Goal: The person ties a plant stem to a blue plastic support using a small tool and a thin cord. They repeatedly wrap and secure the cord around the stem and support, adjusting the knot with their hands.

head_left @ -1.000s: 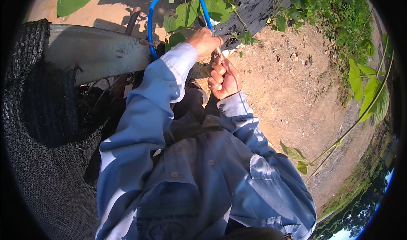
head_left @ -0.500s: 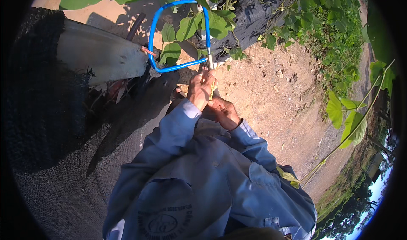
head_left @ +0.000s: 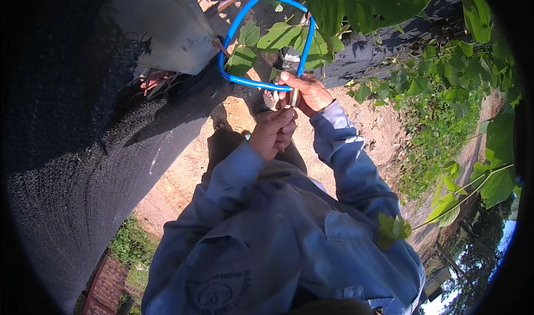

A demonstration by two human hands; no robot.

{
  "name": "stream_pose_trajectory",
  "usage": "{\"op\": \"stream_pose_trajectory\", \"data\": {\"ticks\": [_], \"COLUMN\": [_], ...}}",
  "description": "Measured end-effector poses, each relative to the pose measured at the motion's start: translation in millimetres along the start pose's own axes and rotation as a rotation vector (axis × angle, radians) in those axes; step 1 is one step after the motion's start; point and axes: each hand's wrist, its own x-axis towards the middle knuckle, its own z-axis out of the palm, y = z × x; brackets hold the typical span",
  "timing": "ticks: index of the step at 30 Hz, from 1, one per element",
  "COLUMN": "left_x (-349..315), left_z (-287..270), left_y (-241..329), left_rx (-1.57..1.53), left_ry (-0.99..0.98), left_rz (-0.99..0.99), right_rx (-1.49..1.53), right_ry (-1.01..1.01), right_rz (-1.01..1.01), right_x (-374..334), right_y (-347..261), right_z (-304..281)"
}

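Here both hands [head_left: 289,112] raised, elbows bent, pinching blue hose [head_left: 239,80] ends

The two hands meet below the hose loop [head_left: 261,42]: the right hand [head_left: 308,92] touches the loop's lower run, the left hand [head_left: 272,131] just below and left of it. Netting [head_left: 78,176] lies at the left, leaves [head_left: 445,76] at the right, bare ground [head_left: 384,131] between.

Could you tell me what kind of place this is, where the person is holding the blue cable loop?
Probably an outdoor garden or farm plot in sunlight. The signs: bare brown dirt ground, broad green leafy plants, and coarse black shade netting hanging at the left, beside the looped blue cable.
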Motion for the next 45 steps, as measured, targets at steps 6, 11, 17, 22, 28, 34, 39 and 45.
{"op": "stream_pose_trajectory", "data": {"ticks": [6, 11, 17, 22, 28, 34, 39, 45], "left_x": [7.8, 6.4, 23.4, 26.5, 14.3, -5.0, -17.4, -27.1], "left_z": [-1.5, 0.4, -7.5, -17.0, -13.8, -21.1, -26.1, -15.3], "left_y": [-32.8, -37.3, -49.5, -57.0, -63.9, -80.5, -81.1, -86.9], "left_rx": [-0.273, -0.2, -0.662, -0.575, -0.39, 0.143, 0.433, 0.127], "left_ry": [-0.044, 0.064, -0.134, -0.124, 0.069, 0.287, 0.339, 0.254], "left_rz": [0.187, 0.29, 0.233, 0.34, 0.37, 0.512, 0.653, 0.539], "right_rx": [-0.103, -0.145, -0.189, -0.192, -0.125, 0.111, 0.275, 0.206], "right_ry": [0.172, 0.341, 0.228, 0.21, 0.169, 0.101, 0.008, 0.181], "right_rz": [-0.066, -0.149, -0.182, -0.205, -0.221, -0.1, -0.083, -0.127], "right_x": [10.2, 18.8, 20.8, 26.0, 20.5, -24.8, -35.4, -21.4], "right_y": [8.7, 21.4, 24.5, 31.5, 34.5, 51.3, 55.2, 34.6], "right_z": [21.2, 25.6, 18.2, 18.9, 20.4, 26.8, 32.8, 45.0]}}
